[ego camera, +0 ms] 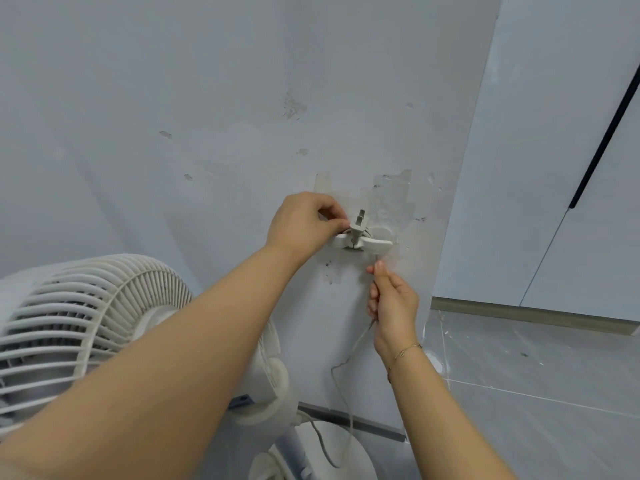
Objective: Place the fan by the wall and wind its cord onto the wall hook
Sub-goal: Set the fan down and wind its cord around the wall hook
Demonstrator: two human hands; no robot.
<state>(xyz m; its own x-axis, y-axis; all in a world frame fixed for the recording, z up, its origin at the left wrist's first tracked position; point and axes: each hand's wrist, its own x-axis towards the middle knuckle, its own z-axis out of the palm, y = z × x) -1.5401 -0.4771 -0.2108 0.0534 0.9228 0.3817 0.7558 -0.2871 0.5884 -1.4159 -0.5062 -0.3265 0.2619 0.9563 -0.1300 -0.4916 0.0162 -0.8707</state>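
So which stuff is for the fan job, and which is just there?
For the job:
fan
cord, held by the right hand
plug at the wall hook, by the left hand
wall

Just there:
cupboard door with black handle
floor tiles
bracelet

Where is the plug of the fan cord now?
In the head view the plug stands prongs up on the wall hook, just right of centre, beside the left hand and above the right hand.
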